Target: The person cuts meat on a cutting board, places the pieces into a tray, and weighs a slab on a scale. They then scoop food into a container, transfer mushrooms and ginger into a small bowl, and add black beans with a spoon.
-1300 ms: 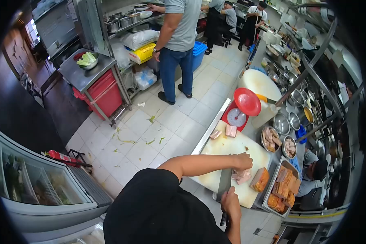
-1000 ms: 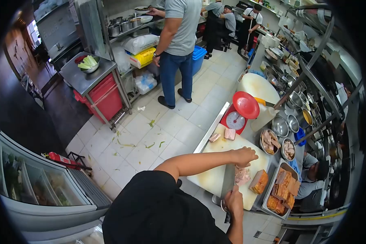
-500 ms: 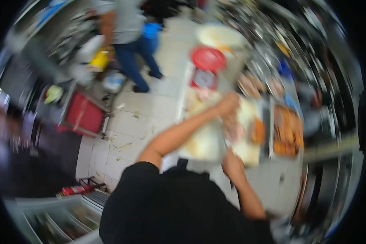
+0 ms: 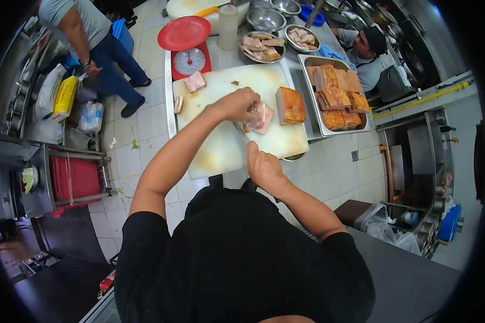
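Our right hand (image 4: 264, 168) gripped the knife (image 4: 242, 133); our left hand (image 4: 237, 104) curled over pork belly pieces (image 4: 262, 119) on the cutting board (image 4: 215, 156), probably steadying them, its grip unclear.

A: What is worn on the upper body?
B: A black shirt (image 4: 242, 258) is worn, loosely cut.
A: And how are the arms covered?
B: They are covered by short black sleeves (image 4: 144, 234), ended near the elbows; the forearms (image 4: 186, 142), left hand (image 4: 237, 105) and right hand (image 4: 265, 168) are left bare.
A: And the feet?
B: Dark shoes (image 4: 216, 181) are partly glimpsed; their details are hidden.
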`<state>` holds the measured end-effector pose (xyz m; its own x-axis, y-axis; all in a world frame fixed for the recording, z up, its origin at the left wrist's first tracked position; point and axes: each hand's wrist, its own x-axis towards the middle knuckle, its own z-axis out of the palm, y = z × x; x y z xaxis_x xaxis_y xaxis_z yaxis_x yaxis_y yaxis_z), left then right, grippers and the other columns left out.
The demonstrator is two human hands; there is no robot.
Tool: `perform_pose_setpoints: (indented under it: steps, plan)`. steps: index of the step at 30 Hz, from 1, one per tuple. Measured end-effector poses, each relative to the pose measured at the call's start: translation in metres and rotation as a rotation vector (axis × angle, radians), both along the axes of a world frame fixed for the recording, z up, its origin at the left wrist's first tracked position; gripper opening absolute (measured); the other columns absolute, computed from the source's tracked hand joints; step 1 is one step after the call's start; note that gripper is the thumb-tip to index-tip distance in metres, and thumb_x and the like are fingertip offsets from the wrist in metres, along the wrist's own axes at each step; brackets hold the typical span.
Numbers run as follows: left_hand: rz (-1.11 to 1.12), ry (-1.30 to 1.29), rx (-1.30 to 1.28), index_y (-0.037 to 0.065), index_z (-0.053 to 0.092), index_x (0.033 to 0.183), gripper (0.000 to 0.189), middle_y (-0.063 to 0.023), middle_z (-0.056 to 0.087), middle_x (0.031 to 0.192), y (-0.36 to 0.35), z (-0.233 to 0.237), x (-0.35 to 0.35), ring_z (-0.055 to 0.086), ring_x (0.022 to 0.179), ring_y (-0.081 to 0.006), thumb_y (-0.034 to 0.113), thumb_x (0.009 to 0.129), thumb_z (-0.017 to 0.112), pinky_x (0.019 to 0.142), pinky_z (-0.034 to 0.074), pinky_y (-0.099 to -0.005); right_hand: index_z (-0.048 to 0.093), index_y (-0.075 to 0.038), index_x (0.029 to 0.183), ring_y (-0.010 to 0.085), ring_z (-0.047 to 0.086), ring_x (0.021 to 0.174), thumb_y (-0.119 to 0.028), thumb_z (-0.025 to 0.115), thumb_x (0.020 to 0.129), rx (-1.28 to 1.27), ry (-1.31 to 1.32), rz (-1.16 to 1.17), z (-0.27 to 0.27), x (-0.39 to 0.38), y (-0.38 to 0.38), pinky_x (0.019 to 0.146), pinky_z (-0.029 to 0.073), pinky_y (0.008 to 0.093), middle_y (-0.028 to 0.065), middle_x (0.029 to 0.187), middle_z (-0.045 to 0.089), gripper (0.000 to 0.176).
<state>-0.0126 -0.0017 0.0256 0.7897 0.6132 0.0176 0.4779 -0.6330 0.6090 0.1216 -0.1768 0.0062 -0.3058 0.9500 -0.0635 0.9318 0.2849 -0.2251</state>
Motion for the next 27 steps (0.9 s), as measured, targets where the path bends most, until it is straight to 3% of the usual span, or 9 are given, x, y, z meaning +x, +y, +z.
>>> perform_pose_setpoints:
  steps: [4,8,9,10,12,18,21,24,27]
  plan:
    - [0.048,-0.056,0.172,0.001,0.062,0.088,0.022,-0.0173,0.059,0.09,0.007,-0.034,0.0,0.056,0.093,-0.0344,0.009,0.068,0.067,0.082,0.046,-0.0407,0.042,0.002,0.096,0.0379,0.066,0.063,-0.003,0.047,0.083,-0.17,0.014,-0.033,0.023,-0.006,0.004,0.058,0.053,0.046,0.0244,0.067,0.063,0.015]
    - [-0.042,-0.014,0.258,0.003,0.063,0.067,0.025,-0.017,0.061,0.079,0.007,-0.058,0.016,0.056,0.082,-0.0346,0.024,0.059,0.071,0.077,0.046,-0.0429,0.042,0.005,0.106,0.0454,0.064,0.077,-0.003,0.045,0.083,-0.302,-0.029,-0.064,0.031,-0.006,0.006,0.071,0.051,0.052,0.0301,0.078,0.064,0.024]
    - [-0.141,0.009,0.216,0.006,0.064,0.061,0.019,-0.0175,0.061,0.078,-0.001,-0.034,0.017,0.056,0.083,-0.0339,0.023,0.058,0.071,0.078,0.045,-0.0435,0.041,0.005,0.105,0.0447,0.064,0.074,-0.003,0.045,0.083,-0.266,-0.03,-0.039,0.03,-0.005,0.005,0.067,0.051,0.0525,0.0293,0.077,0.064,0.024]
    - [-0.087,0.06,0.297,0.008,0.066,0.06,0.015,-0.016,0.061,0.085,0.0,-0.058,0.028,0.056,0.088,-0.0318,0.022,0.058,0.07,0.081,0.045,-0.0429,0.041,0.005,0.105,0.0441,0.065,0.07,-0.004,0.045,0.084,-0.222,-0.033,-0.025,0.028,-0.005,0.006,0.064,0.051,0.053,0.0285,0.076,0.064,0.023]
    - [-0.038,0.181,0.497,0.008,0.072,0.074,0.017,-0.0118,0.065,0.091,-0.018,-0.038,0.025,0.06,0.089,-0.0307,0.02,0.062,0.07,0.079,0.05,-0.041,0.04,0.004,0.103,0.0453,0.064,0.072,-0.003,0.045,0.084,-0.233,-0.067,-0.027,0.033,-0.007,0.006,0.067,0.051,0.0531,0.0304,0.078,0.063,0.021]
    - [-0.139,0.227,0.569,0.009,0.072,0.077,0.016,-0.0106,0.062,0.097,-0.016,-0.031,0.023,0.058,0.098,-0.0287,0.022,0.067,0.067,0.083,0.048,-0.0393,0.038,0.002,0.098,0.0459,0.064,0.076,-0.002,0.047,0.083,-0.274,-0.142,-0.04,0.039,-0.012,0.007,0.071,0.052,0.0515,0.0312,0.081,0.063,0.018]
    - [-0.156,0.266,0.5,0.012,0.071,0.086,0.02,-0.008,0.062,0.1,-0.015,-0.033,0.027,0.057,0.1,-0.0281,0.024,0.071,0.069,0.085,0.047,-0.0407,0.037,0.002,0.098,0.0458,0.064,0.077,-0.002,0.047,0.083,-0.275,-0.156,-0.04,0.038,-0.013,0.007,0.072,0.052,0.0513,0.0311,0.082,0.064,0.019]
    - [-0.227,0.223,0.532,0.013,0.07,0.078,0.013,-0.0074,0.064,0.094,-0.011,-0.036,0.032,0.058,0.098,-0.0291,0.02,0.068,0.069,0.081,0.049,-0.0372,0.037,0.002,0.098,0.0457,0.064,0.079,-0.003,0.047,0.083,-0.276,-0.167,-0.038,0.037,-0.012,0.009,0.073,0.052,0.0508,0.0315,0.083,0.063,0.019]
    - [-0.269,0.252,0.424,0.014,0.069,0.082,0.014,-0.0075,0.067,0.087,-0.011,-0.028,0.032,0.062,0.09,-0.0277,0.019,0.069,0.068,0.077,0.05,-0.0391,0.037,0.002,0.099,0.0455,0.064,0.08,-0.003,0.048,0.083,-0.275,-0.165,-0.046,0.038,-0.011,0.009,0.074,0.051,0.0502,0.0319,0.084,0.063,0.02]
